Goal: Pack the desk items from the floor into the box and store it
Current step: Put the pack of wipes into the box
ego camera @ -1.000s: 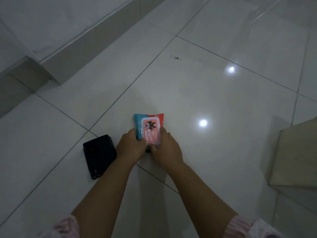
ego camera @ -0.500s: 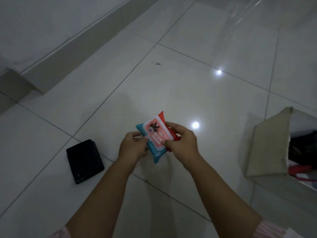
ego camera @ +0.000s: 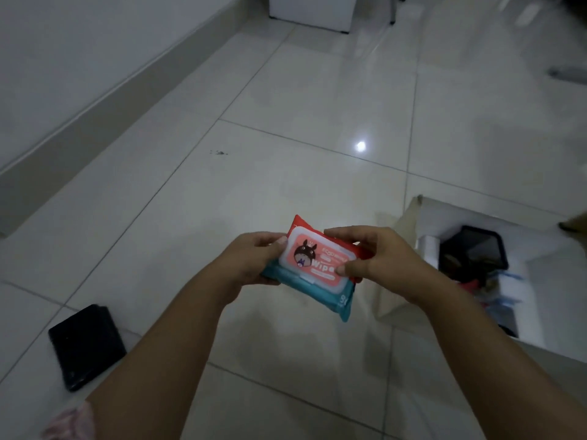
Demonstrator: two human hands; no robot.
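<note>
Head view: box, perhaps black tray inside.

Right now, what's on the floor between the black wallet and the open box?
In the head view, only bare tile; the wipes pack is held above that stretch, between black wallet and box.

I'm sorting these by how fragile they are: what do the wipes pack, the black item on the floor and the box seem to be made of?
Wipes pack: soft glossy plastic film that creases where both hands grip it, with a stiffer pink plastic flip lid. Black item: flat and matte, perhaps leather or faux leather; too dark to be sure. Box: looks like plain tan cardboard with thin, flat walls.
</note>
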